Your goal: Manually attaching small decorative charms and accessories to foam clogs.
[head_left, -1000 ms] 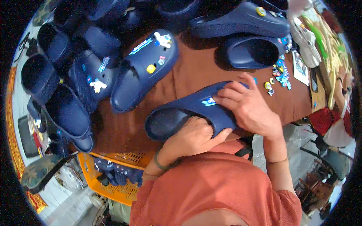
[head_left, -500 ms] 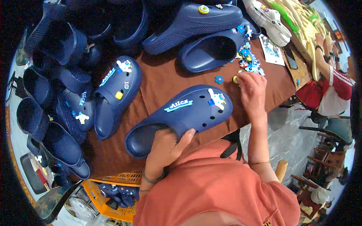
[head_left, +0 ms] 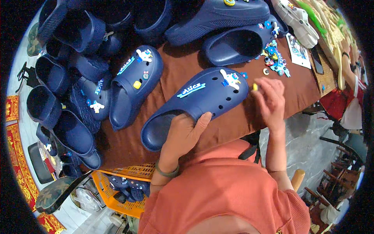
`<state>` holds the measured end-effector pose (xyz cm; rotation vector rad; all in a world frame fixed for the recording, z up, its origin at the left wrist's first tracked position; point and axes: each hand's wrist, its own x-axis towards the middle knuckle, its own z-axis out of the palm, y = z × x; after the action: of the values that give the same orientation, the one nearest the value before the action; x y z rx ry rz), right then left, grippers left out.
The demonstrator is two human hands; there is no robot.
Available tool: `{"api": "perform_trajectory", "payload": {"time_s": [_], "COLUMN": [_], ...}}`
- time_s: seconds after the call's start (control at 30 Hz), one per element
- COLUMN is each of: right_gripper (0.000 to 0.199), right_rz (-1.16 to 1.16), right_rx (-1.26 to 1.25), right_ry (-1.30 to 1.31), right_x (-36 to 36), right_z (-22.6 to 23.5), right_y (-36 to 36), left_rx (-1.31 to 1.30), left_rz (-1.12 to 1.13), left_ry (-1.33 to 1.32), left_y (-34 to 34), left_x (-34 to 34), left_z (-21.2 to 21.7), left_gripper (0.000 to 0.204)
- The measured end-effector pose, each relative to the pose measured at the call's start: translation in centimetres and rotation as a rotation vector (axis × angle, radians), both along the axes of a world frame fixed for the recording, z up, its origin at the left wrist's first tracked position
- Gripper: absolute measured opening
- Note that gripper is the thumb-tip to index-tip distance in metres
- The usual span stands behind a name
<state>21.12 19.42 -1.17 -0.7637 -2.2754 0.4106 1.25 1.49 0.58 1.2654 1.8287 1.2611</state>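
The left hand [head_left: 183, 134] grips a dark blue clog [head_left: 204, 102] at its opening, the fingers inside and hidden, the thumb extended along the near outer side. The right hand [head_left: 271, 95], just beyond the toe, is partly curled, with thumb and fingertips nearly closed on a small yellow charm [head_left: 255, 86]. The gripped clog lies slantwise between the hands, its toe toward the right; a banner charm [head_left: 191, 90] and a white figure charm [head_left: 231, 80] sit on its upper. A blue flower charm [head_left: 244, 75] lies beside the toe, near the right fingertips. Beyond the right hand, on the brown cloth [head_left: 179, 62], are a cluster of charms [head_left: 274, 58] and a printed card [head_left: 298, 51]. To the left of the left hand rests a second decorated clog [head_left: 130, 97]; nearer the body and lower stands an orange crate [head_left: 102, 195]. Farthest right, another person's arm [head_left: 350, 74] is visible.
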Motion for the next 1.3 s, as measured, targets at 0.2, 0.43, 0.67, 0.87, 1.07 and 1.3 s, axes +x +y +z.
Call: {"api": "perform_trajectory", "payload": {"time_s": [0.2,0.43,0.67,0.87,1.07,1.3], "right_gripper": [0.03,0.041,0.042,0.035,0.032,0.037], "right_rz": [0.193,0.125,0.125,0.243,0.264,0.185], "right_rx": [-0.018,0.264,0.207,0.107,0.208,0.339], "right_ry": [0.102,-0.066,-0.243,-0.104,-0.202,-0.466], "right_x": [-3.2,-3.6,-3.3,-3.2,-2.5,-3.6], "right_z": [0.2,0.9,2.7,1.8,2.5,4.2], "right_y": [-3.7,-3.9,-4.7,-2.4,-2.8,-5.3], "left_rx": [-0.011,0.069,0.121,0.156,0.105,0.178], "left_rz": [-0.019,-0.089,-0.049,-0.021,-0.064,-0.02], "left_ry": [0.01,0.112,0.059,0.05,0.149,0.141], "left_y": [-0.1,-0.2,0.1,0.3,0.0,0.4], "left_x": [-0.2,-0.4,-0.3,-0.3,-0.6,-0.2], "left_z": [-0.2,-0.3,-0.6,-0.3,-0.2,-0.6], "left_gripper": [0.039,0.032,0.03,0.028,0.026,0.024]}}
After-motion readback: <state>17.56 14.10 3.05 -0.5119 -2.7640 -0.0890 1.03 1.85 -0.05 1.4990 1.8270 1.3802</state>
